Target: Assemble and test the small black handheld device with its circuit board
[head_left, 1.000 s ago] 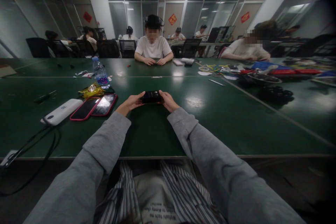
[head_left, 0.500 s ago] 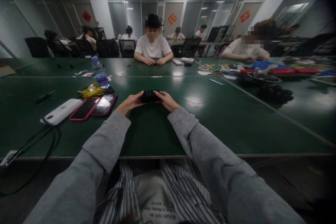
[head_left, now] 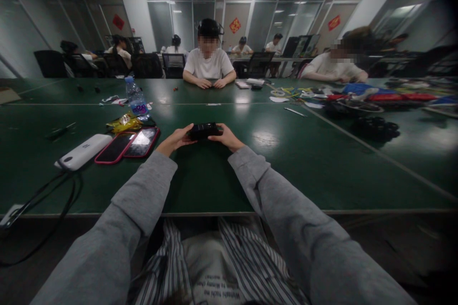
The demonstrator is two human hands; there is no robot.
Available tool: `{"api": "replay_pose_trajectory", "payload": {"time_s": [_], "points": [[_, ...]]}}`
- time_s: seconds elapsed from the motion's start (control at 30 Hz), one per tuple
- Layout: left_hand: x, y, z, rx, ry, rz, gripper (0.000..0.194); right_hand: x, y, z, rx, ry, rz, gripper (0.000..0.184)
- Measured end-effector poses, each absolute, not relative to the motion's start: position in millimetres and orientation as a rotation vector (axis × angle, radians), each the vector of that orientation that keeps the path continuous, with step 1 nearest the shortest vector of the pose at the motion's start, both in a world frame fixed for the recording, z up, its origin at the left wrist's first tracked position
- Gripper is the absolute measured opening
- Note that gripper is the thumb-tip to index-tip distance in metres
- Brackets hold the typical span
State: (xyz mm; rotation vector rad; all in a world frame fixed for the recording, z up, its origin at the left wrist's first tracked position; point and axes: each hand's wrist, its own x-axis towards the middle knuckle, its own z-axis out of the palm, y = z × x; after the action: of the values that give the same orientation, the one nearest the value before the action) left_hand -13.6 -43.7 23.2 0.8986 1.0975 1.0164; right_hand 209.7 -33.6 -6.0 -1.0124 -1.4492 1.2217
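A small black box-shaped object (head_left: pixel 203 130) with faint light marks on its top sits between my hands, just above or on the green table (head_left: pixel 207 186); I cannot tell which. My left hand (head_left: pixel 176 140) grips its left end, thumb along the upper edge and fingers under it. At its right end my right hand (head_left: pixel 227 137) holds on, thumb at the near side and fingers behind the corner. What exactly the black object is does not show. Left of my left hand lie two red-cased phones (head_left: pixel 142 142), side by side.
A white power bank (head_left: pixel 84 151) with a black cable (head_left: pixel 73 190) lies at the left. Behind the phones are a yellow wrapper (head_left: pixel 125 123) and a water bottle (head_left: pixel 136 97). A person (head_left: pixel 208 64) sits opposite. Cables and coloured items (head_left: pixel 372 93) cover the far right; a pen (head_left: pixel 295 112) lies nearer.
My right thumb has moved from the top of the black object down to its near side. The object has shifted slightly left; my left hand still holds it.
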Motion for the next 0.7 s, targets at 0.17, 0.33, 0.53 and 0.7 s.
{"api": "replay_pose_trajectory", "payload": {"time_s": [0.17, 0.33, 0.53, 0.7], "points": [[-8, -47, 24, 0.884, 1.095, 0.992, 0.04, 211, -31, -6, -0.981, -1.455, 1.304, 0.06], [-4, -48, 22, 0.865, 1.085, 1.001, 0.032, 210, -31, -5, -0.992, -1.533, 1.27, 0.059], [-10, -39, 18, 0.815, 1.127, 0.998, 0.025, 201, -39, -8, -1.032, -1.769, 0.902, 0.08], [-13, -37, 18, 0.816, 1.127, 0.966, 0.023, 199, -56, 6, -0.935, -2.043, 0.23, 0.081]]}}
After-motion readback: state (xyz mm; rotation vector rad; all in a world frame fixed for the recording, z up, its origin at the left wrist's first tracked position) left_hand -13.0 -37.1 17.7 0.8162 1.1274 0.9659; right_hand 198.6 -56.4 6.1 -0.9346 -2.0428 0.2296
